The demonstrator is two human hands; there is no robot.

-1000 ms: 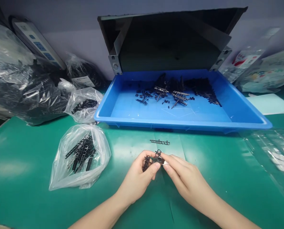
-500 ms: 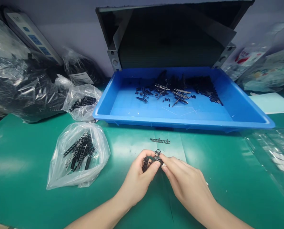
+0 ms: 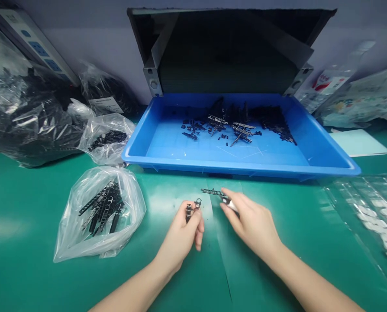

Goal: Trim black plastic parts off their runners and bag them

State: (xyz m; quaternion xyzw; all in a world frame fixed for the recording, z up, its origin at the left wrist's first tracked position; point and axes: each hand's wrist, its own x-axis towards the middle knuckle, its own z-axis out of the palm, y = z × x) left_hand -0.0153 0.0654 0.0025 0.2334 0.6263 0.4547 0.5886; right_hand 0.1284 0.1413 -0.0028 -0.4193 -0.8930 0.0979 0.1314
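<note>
My left hand (image 3: 183, 234) is closed on a small black plastic part with rings (image 3: 198, 203). One ring sticks up past the fingertips, and the fingers cover some of the rest. To its right, my right hand (image 3: 250, 216) has thumb and fingers around the right end of a thin black slotted strip (image 3: 211, 191) at table level. Something small and white (image 3: 231, 205) shows between those fingers; its kind is unclear. Left of both hands, an open clear plastic bag (image 3: 131, 216) holds black slotted strips (image 3: 104, 208).
A blue tray (image 3: 245, 167) with loose black parts stands at the back under a dark panel. Further clear bags (image 3: 111, 141) of black pieces sit at the left, below a power strip (image 3: 39, 47). A transparent tray (image 3: 372, 216) with white pieces lies right.
My hands have come apart. The right one has moved forward to the strip on the table, while the left keeps the black ringed part.
</note>
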